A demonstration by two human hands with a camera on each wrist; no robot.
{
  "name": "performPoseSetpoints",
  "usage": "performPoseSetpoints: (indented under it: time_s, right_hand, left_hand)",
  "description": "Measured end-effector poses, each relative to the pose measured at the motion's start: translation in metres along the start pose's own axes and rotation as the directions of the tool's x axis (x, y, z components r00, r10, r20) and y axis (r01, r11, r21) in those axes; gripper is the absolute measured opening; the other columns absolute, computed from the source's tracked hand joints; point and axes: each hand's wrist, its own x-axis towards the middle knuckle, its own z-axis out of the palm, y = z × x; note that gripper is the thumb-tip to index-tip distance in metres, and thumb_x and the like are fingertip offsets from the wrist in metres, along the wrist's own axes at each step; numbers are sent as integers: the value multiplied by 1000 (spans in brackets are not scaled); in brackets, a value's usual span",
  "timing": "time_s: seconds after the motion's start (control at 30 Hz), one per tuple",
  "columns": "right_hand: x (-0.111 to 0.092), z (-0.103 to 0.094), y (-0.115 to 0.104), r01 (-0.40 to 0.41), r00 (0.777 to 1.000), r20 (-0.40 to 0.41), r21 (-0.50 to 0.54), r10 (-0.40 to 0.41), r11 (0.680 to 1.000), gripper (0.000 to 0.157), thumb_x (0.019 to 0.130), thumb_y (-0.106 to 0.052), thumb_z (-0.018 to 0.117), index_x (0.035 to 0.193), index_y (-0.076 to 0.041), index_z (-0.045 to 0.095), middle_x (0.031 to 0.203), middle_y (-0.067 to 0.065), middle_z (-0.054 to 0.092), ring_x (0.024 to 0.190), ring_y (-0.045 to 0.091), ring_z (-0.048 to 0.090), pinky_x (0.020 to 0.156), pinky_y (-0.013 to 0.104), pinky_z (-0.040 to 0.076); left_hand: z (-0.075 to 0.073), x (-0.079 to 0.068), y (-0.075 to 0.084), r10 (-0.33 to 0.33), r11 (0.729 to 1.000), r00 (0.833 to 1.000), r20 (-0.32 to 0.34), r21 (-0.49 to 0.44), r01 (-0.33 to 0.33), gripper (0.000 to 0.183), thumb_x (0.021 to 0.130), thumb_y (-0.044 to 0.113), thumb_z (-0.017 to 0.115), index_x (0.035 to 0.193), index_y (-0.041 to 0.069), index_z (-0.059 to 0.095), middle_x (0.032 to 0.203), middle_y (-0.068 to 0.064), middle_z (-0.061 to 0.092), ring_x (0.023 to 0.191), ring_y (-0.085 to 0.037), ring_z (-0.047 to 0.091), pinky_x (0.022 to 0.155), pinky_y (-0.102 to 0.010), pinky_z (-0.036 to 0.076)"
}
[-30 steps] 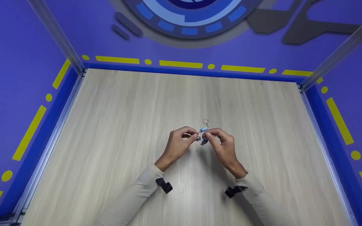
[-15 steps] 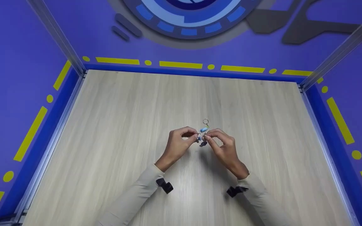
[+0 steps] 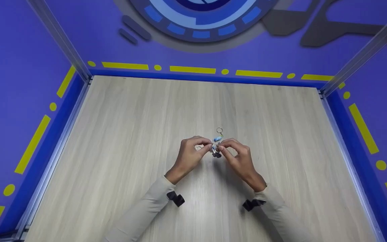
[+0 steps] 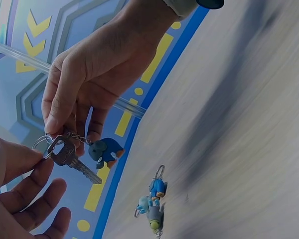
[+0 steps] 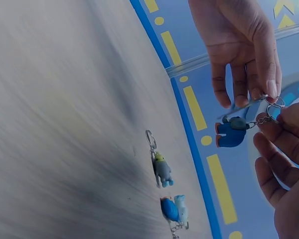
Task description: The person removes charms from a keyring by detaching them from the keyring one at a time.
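Note:
In the left wrist view, a silver key and a blue elephant charm on a short chain hang between the fingertips. My left hand pinches the key at its bow. My right hand pinches the charm's metal ring. Both hands meet above the table, thumbs against index fingers; the fingertips partly cover the rings. On the table beyond them lie more charm keychains: a grey figure with a yellow head, a blue figure and a light blue figure.
The pale wooden table spreads around the hands. Blue panels with yellow marks and metal corner posts enclose its back and sides. A loose ring belongs to the keychain just past the fingertips.
Both hands keep almost the same place. The right fingers have shifted slightly lower, and the hanging pieces have swung a little left and down, with a shiny piece now showing between the hands.

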Motion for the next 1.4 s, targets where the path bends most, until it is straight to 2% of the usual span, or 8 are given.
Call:
performPoseSetpoints:
  time_s: [0.13,0.3,0.47,0.67,0.8,0.93,1.1,1.4]
  right_hand:
    - [5,1,-19,-31,999,-23,53,32,998,9,94,20,72,94,12,75,92,24,77,89,23,75,89,18,55]
    - [10,1,-34,-37,999,-25,42,38,998,8,94,18,73,94,9,76,92,20,78,90,26,76,91,19,55]
    - [9,3,-31,-27,999,-25,3,27,1000,11,94,18,74,92,7,76,91,18,78,88,33,75,90,19,54]
    - [1,6,-7,-18,999,-27,-2,18,1000,12,93,18,75,91,6,76,90,21,77,86,35,76,89,17,54]
    - [0,7,1,-10,999,-34,-6,10,1000,16,93,18,76,95,2,78,95,17,79,90,34,76,93,19,55]
    - [1,8,1,30,997,-69,-2,-30,1000,18,93,17,77,97,-1,78,99,16,79,93,32,76,96,22,57]
    - [1,9,1,88,991,-103,0,-88,996,16,96,14,76,99,-2,77,100,14,78,93,29,75,93,25,58]
    - [1,12,1,129,983,-127,-14,-130,992,20,94,17,75,100,-1,76,100,14,78,93,29,75,94,25,59]
  left_hand:
    - [-1,1,1,58,998,998,-6,32,-58,4,97,2,83,100,2,85,93,2,81,90,-13,74,84,-36,59]
    - [-1,0,1,128,988,992,0,83,-128,7,94,-2,83,97,4,85,92,0,81,87,-16,73,79,-39,59]
    - [1,-3,0,172,973,985,26,150,-174,7,95,-3,82,97,4,85,91,-3,80,86,-18,72,75,-44,58]
    - [3,-5,0,182,965,982,52,180,-188,6,97,-1,81,97,4,84,92,-3,80,87,-19,72,77,-41,59]
    - [4,-5,0,124,986,991,44,102,-128,6,99,1,80,97,6,84,93,-2,81,88,-17,73,79,-47,60]
    - [4,-4,0,-16,998,998,60,-56,19,4,101,5,78,100,4,82,97,-2,81,91,-15,74,87,-46,62]
    - [3,-2,1,-154,966,978,139,-187,178,6,99,4,78,102,0,80,102,-8,80,97,-14,74,94,-44,62]
    - [3,-4,-3,-236,922,949,207,-261,286,8,99,7,79,102,0,82,102,-7,80,98,-13,73,94,-33,61]
